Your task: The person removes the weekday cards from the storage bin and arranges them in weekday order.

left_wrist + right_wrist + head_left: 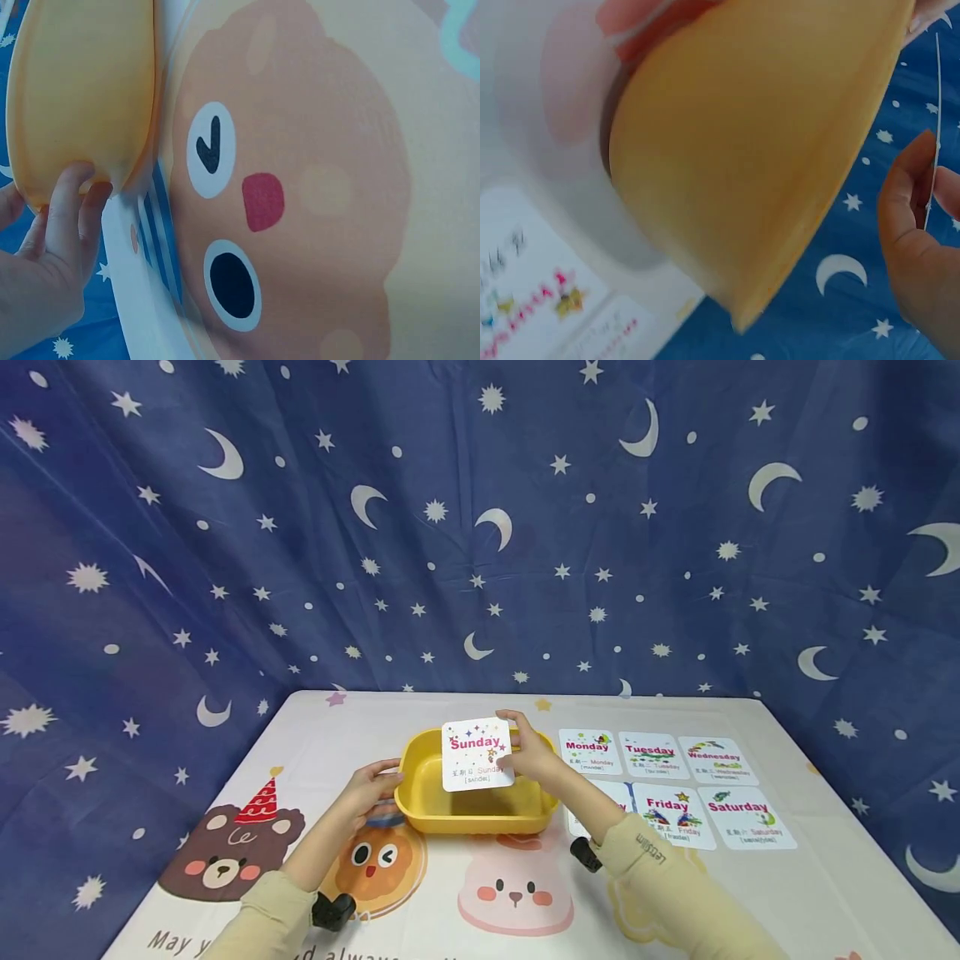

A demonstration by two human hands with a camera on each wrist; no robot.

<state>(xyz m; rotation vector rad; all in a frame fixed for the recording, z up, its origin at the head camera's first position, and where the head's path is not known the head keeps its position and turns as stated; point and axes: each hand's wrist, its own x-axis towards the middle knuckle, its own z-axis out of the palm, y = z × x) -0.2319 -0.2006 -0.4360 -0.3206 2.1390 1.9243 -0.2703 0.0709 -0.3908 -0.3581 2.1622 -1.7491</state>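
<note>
A white square card (467,764) printed "Sunday" is held up above the yellow plastic tub (480,825), facing the head camera. My right hand (534,756) pinches it by its right edge between thumb and fingers. The right wrist view shows the same card (936,112) edge-on in the fingers. At the left end of the tub, my left hand (369,792) grips the rim. In the left wrist view, its fingers lie against the tub's end wall (90,97). Part of the tub's inside is hidden behind the card.
Two rows of day cards lie on the table to the right, among them Monday (588,762), Tuesday (652,767), Wednesday (717,772), Friday (667,831) and Saturday (753,835). My right forearm partly covers another card (617,792). A starry blue curtain (450,568) hangs behind the table.
</note>
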